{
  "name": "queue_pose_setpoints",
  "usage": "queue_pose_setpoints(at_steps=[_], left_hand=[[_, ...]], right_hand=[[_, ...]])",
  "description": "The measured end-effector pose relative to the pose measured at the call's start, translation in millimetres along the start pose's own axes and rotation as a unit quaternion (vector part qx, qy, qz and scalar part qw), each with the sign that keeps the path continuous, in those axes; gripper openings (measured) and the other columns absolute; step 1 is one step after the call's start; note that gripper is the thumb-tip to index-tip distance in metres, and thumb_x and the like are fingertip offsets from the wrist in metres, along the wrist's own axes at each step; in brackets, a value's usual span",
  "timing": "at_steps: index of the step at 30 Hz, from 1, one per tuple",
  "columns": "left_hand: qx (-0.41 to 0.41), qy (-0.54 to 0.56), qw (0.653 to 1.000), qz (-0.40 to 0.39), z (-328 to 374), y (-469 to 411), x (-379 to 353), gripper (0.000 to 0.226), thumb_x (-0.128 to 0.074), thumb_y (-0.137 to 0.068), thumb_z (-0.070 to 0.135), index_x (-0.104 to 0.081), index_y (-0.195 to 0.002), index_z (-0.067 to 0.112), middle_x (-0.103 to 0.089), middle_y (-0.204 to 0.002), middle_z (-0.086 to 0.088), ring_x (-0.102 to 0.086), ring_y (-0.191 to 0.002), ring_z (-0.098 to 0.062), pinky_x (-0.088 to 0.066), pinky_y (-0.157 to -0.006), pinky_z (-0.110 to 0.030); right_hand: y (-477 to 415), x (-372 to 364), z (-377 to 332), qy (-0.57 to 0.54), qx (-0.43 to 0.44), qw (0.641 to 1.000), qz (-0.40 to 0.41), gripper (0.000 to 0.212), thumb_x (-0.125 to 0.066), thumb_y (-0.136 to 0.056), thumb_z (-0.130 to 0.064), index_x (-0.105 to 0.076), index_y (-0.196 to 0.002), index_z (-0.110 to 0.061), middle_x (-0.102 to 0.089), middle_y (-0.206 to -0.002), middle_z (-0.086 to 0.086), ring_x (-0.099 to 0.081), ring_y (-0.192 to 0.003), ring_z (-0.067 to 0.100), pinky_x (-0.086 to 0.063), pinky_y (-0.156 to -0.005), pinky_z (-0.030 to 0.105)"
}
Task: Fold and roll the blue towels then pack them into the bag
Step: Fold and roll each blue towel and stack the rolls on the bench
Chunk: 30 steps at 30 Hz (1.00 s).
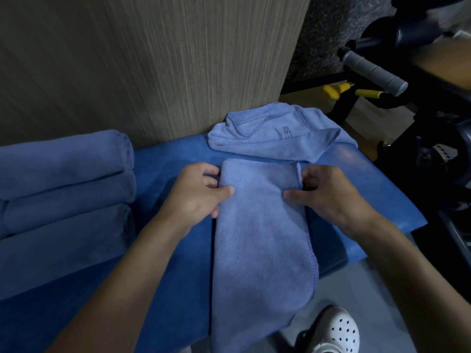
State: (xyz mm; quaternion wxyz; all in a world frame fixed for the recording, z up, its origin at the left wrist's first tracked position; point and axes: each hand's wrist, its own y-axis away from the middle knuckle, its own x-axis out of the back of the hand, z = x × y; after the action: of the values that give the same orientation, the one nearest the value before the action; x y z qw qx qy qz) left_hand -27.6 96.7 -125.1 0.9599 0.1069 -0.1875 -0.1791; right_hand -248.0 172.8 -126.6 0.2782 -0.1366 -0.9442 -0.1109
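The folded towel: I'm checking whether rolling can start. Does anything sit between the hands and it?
Nothing visible does. The left hand and right hand pinch the folded towel at its far end, one on each side edge. The crumpled towel lies beyond it.

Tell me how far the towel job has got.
Done: rolled blue microfibre towels lie stacked at the left. In hand: the left hand and right hand pinch the far end of a long folded blue towel, apparently about to roll it. Left: the crumpled blue towel with a logo behind it, and all packing; no bag shows.
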Motion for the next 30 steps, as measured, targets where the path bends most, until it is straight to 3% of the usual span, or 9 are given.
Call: queue_pose_setpoints(at_steps=[3,6,11,15,19,23,25,27,30], left_hand=[[0.01,0.014,1.0,-0.017,1,1,-1,0.01,-0.067,-0.089,0.005,-0.065,-0.099,0.004,-0.067,-0.069,-0.008,-0.046,-0.037,-0.009,-0.028,-0.038,-0.018],[0.01,0.041,0.999,-0.004,1,-1,-3,0.003,-0.065,-0.09,0.001,-0.065,-0.093,0.001,-0.063,-0.064,-0.004,-0.054,-0.038,-0.011,-0.029,-0.033,-0.019],[-0.016,0.081,0.997,-0.012,1,2,-6,0.007,-0.059,-0.092,-0.004,-0.059,-0.096,0.002,-0.072,-0.087,-0.008,-0.072,-0.059,-0.022,-0.038,-0.037,-0.021],[-0.047,0.084,0.995,-0.016,-3,2,-6,0.018,-0.06,-0.091,-0.006,-0.058,-0.1,0.009,-0.071,-0.091,-0.005,-0.07,-0.061,-0.019,-0.041,-0.042,-0.022],[-0.07,0.078,0.993,-0.061,0,7,0,0.022,-0.065,-0.089,-0.001,-0.065,-0.106,0.013,-0.073,-0.098,-0.003,-0.073,-0.071,-0.022,-0.047,-0.051,-0.023],[-0.092,0.059,0.991,-0.075,1,10,2,0.018,-0.062,-0.088,-0.008,-0.063,-0.092,0.009,-0.072,-0.089,0.0,-0.073,-0.067,-0.025,-0.046,-0.049,-0.023],[-0.099,0.045,0.991,-0.084,1,11,3,0.022,-0.06,-0.085,-0.015,-0.06,-0.087,0.007,-0.074,-0.089,0.001,-0.071,-0.06,-0.022,-0.044,-0.046,-0.022],[-0.104,0.037,0.989,-0.102,-1,13,3,0.027,-0.057,-0.079,-0.022,-0.056,-0.083,0.004,-0.075,-0.098,0.002,-0.067,-0.052,-0.02,-0.04,-0.043,-0.021],[-0.12,0.016,0.985,-0.12,-8,16,5,0.03,-0.056,-0.08,-0.024,-0.055,-0.078,0.007,-0.074,-0.103,0.004,-0.059,-0.044,-0.018,-0.042,-0.043,-0.019]], right_hand=[[1,1,-2,-0.07,-0.009,0.997,-0.001,0.024,-0.081,-0.074,-0.005,-0.058,-0.08,-0.001,-0.069,-0.074,0.016,-0.063,-0.06,0.028,-0.055,-0.058,0.037],[3,1,-2,-0.148,-0.033,0.988,-0.014,0.016,-0.074,-0.08,0.001,-0.06,-0.088,0.001,-0.062,-0.063,0.005,-0.043,-0.042,0.014,-0.039,-0.042,0.022],[2,1,-1,-0.213,-0.02,0.977,0.02,0.021,-0.066,-0.083,0.009,-0.056,-0.074,-0.006,-0.053,-0.049,-0.004,-0.036,-0.036,0.009,-0.029,-0.039,0.016],[7,1,-3,-0.228,-0.004,0.973,0.02,0.026,-0.063,-0.085,0.013,-0.052,-0.075,-0.009,-0.056,-0.051,-0.012,-0.04,-0.034,-0.001,-0.031,-0.036,0.013],[18,7,0,-0.216,0.043,0.975,-0.001,0.018,-0.063,-0.086,0.012,-0.065,-0.096,-0.003,-0.069,-0.078,0.0,-0.051,-0.042,-0.002,-0.036,-0.042,0.009],[23,10,9,-0.215,0.067,0.974,-0.004,0.005,-0.069,-0.084,0.004,-0.067,-0.085,-0.001,-0.067,-0.068,-0.01,-0.046,-0.04,0.0,-0.035,-0.041,0.01],[24,10,15,-0.189,0.089,0.978,0.006,0.015,-0.07,-0.083,0.004,-0.065,-0.078,-0.009,-0.067,-0.068,-0.01,-0.047,-0.045,0.003,-0.038,-0.043,0.015],[24,10,22,-0.155,0.126,0.98,0.01,0.027,-0.071,-0.081,0.008,-0.064,-0.074,-0.017,-0.071,-0.081,-0.008,-0.064,-0.062,0.014,-0.053,-0.059,0.024],[26,8,31,-0.079,0.183,0.98,0.02,0.029,-0.071,-0.079,0.004,-0.061,-0.072,-0.023,-0.07,-0.094,-0.002,-0.068,-0.083,0.026,-0.054,-0.075,0.038]])
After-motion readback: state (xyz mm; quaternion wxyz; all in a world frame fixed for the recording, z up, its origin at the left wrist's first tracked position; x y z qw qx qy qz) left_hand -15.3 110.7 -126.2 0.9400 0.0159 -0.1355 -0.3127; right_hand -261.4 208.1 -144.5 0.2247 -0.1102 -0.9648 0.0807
